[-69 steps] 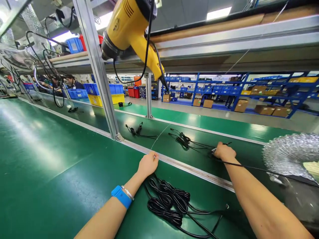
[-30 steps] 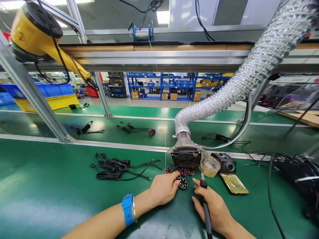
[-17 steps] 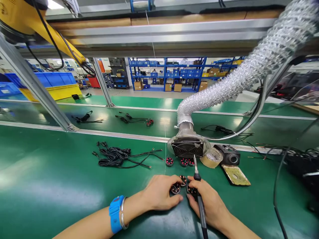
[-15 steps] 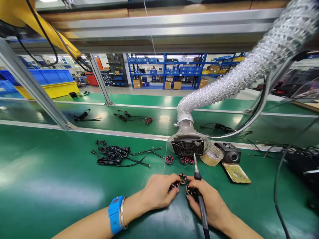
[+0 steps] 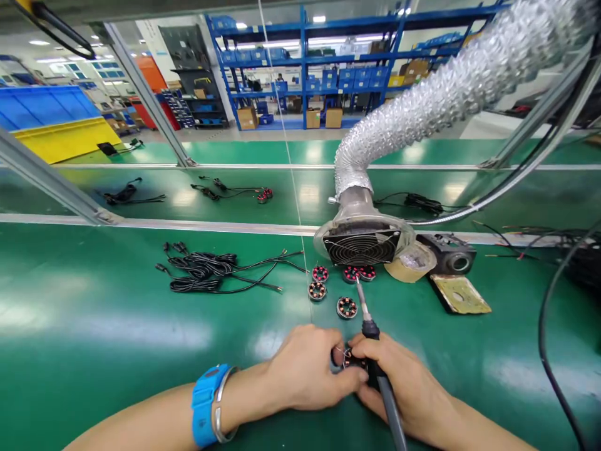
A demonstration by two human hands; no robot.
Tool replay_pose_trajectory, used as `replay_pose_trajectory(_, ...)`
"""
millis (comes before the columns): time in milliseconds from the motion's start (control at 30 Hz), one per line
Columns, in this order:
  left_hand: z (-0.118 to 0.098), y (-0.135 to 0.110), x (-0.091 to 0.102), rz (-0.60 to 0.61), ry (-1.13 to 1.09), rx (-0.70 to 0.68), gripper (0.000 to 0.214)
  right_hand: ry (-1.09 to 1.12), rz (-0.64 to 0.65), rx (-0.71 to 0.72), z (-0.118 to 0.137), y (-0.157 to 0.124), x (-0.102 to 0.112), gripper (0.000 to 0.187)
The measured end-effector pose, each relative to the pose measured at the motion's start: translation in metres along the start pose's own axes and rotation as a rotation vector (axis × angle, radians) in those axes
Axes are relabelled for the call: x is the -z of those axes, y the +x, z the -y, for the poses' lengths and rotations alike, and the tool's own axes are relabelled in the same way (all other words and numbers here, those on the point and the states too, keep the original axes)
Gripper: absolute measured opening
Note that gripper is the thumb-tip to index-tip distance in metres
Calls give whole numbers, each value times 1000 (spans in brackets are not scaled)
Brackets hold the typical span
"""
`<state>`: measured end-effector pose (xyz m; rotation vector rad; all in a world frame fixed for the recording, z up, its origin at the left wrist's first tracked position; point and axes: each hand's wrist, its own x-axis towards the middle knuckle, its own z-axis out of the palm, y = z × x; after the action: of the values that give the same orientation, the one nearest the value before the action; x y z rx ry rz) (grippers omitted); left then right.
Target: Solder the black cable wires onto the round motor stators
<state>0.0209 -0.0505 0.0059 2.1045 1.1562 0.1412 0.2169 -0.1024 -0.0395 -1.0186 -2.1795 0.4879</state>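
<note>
My left hand (image 5: 307, 369) is closed, thumb and forefinger pinching the left side of a small motor stator (image 5: 354, 359) with copper windings. A thin silvery wire shows by the fingertips. My right hand (image 5: 410, 385) grips the same stator from the right and also holds a soldering iron (image 5: 385, 391), its tip pointing up and away from me. Fingers partly hide the stator. Just beyond my hands lies a loose copper-wound stator (image 5: 347, 307), and another stator (image 5: 317, 290) sits farther left. Stators with red parts (image 5: 320, 274) stand near the fume extractor.
A fume extractor (image 5: 364, 247) on a silver duct (image 5: 399, 128) stands ahead. Right of it are a tape roll (image 5: 411, 263), a black iron stand (image 5: 451, 254) and a yellowish sponge tray (image 5: 460, 294). Black cables (image 5: 204, 272) lie left; an iron cord (image 5: 547, 351) hangs right.
My left hand has let go of one stator, which now lies farther away to the left, and has moved right onto the stator in my right hand. The view has tilted downward.
</note>
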Motion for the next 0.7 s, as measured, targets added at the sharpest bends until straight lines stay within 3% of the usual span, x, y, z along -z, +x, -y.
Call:
replay_pose_trajectory(167, -2, 6, 8, 131, -76, 92, 13, 25, 18, -44, 2, 1, -2, 35)
replay_pose_trajectory(333, -4, 9, 14, 199, -133, 150, 25, 35, 30, -93, 4, 2, -1, 32)
replay_pose_trajectory(433, 0, 12, 13, 230, -178, 178, 19, 20, 52, -109, 5, 1, -1, 35)
replay_pose_trajectory(600, 10, 17, 16, 399, -554, 279, 19, -27, 43, -90, 4, 2, -2, 36)
replay_pose_trajectory(700, 11, 20, 23, 401, -697, 293, 16, -36, 39, -76, 3, 3, -2, 32)
